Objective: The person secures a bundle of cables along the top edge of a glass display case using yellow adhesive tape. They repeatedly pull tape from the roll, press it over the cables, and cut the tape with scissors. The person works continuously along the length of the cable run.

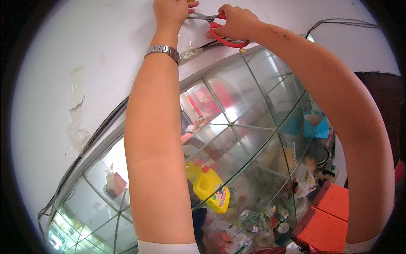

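My right hand (239, 22) holds scissors (224, 39) with red handles, and their parted metal blades point left. Close to the blade tips is my left hand (173, 11), cut off by the top edge, with a metal-band watch (163, 50) on the wrist. Its fingers are curled around a yellowish thing (190, 1), mostly out of view. Clear film, apparently tape (192, 54), lies over dark cables (219, 43) along the top of a mirrored wall panel (250, 95). Whether the blades touch any film is hard to tell.
Peeling tape (77, 93) clings to the white wall (44, 127). Below stand a yellow detergent jug (211, 190), clear plastic bags (250, 219) and orange-red boards or boxes (326, 219). A blue container (315, 125) is at right, and more cables (342, 21) run along the upper right wall.
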A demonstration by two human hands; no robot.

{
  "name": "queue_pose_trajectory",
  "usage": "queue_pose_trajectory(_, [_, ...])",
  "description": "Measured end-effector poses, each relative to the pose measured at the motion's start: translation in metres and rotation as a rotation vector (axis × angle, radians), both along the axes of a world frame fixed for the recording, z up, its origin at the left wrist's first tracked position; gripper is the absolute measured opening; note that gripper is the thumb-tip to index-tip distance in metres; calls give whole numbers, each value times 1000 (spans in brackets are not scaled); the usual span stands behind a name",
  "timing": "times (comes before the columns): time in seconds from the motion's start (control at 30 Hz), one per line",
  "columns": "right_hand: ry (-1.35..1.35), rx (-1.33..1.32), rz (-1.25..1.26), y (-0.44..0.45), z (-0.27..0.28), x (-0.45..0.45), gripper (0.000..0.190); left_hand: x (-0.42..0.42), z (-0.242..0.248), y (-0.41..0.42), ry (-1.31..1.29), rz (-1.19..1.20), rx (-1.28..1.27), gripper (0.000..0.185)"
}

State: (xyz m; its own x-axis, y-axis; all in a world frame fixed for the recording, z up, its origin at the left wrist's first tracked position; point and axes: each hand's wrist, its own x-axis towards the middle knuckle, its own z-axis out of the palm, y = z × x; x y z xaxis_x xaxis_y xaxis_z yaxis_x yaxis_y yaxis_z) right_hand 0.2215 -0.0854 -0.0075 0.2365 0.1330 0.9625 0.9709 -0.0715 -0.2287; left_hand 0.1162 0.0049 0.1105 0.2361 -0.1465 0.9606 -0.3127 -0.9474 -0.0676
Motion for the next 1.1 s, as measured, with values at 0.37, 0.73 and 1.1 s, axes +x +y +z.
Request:
queue_pose_trajectory(0.37, [-242, -38, -379, -8, -2, -26, 41, -5, 29, -41, 245, 180, -366, 29])
queue_pose_trajectory(0.73, [-147, -204, -209, -3, 0, -31, 31, -1, 41, -39, 120, -83, -682, 52])
queue_pose_trajectory(1.1, [-71, -182, -140, 8, -8, -33, 31, 5, 4, -33, 24, -148, -448, 44])
